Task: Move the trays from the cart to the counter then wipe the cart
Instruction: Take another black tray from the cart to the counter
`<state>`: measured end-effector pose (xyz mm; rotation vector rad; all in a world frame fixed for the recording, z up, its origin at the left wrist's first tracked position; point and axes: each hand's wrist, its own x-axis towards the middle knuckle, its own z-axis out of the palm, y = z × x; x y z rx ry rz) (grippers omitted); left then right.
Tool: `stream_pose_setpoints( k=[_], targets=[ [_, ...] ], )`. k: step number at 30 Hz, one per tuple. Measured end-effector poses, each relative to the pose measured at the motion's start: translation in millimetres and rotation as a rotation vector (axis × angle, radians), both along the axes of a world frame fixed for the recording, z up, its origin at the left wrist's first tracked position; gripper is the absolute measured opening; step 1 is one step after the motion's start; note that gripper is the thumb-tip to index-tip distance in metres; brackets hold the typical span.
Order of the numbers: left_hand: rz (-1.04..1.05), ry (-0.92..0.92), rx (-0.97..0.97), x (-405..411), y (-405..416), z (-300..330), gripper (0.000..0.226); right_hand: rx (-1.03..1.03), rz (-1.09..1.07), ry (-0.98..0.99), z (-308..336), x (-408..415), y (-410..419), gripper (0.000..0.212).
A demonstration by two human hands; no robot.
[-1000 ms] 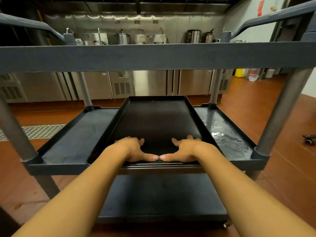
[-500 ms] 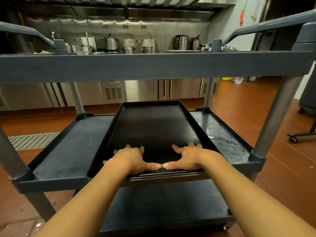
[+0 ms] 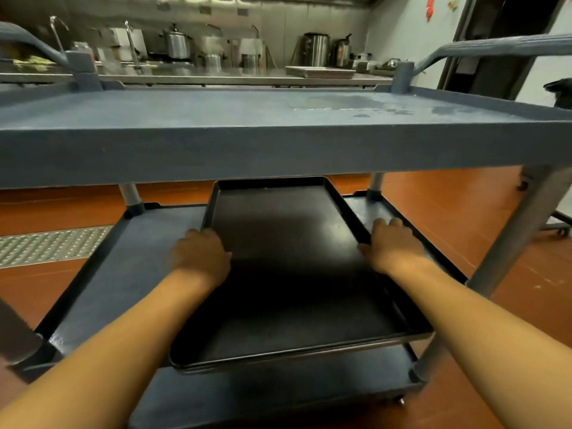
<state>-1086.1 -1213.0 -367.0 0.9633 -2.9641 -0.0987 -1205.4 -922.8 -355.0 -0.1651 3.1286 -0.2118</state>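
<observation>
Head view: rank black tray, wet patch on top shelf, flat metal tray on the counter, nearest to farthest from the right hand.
1. Black tray: middle shelf, right hand grips its right rim.
2. Wet patch: top shelf, above and beyond the hand.
3. Flat metal tray: far counter, behind the cart.

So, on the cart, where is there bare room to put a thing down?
The top shelf is bare, with wet patches near its right end. On the middle shelf, a bare strip lies left of the black tray, up to the shelf rim. The right strip is narrow, and the right hand covers it; the left hand holds the tray's left edge.
</observation>
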Motion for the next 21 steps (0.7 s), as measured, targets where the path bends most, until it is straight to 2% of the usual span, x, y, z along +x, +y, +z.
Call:
stream_pose_setpoints(
  k=[2,4,9,14,21],
  targets=[
    [0.045,0.005,-0.010,-3,-15,-13,0.056,-0.021,-0.044,-0.033,-17,-13,10,0.058],
    [0.056,-0.025,-0.009,-6,-22,-29,0.045,-0.091,-0.049,-0.088,-35,-21,18,0.043],
    [0.138,0.039,-0.021,-9,-28,-48,0.029,-0.204,-0.010,-0.025,-54,-33,23,0.023],
    [0.207,0.018,-0.018,-12,-20,-37,0.031,-0.153,-0.024,-0.002,-52,-33,23,0.019],
    [0.208,0.026,-0.004,-11,-21,-35,0.031,-0.065,-0.024,0.051,-44,-28,26,0.025]
  ],
)
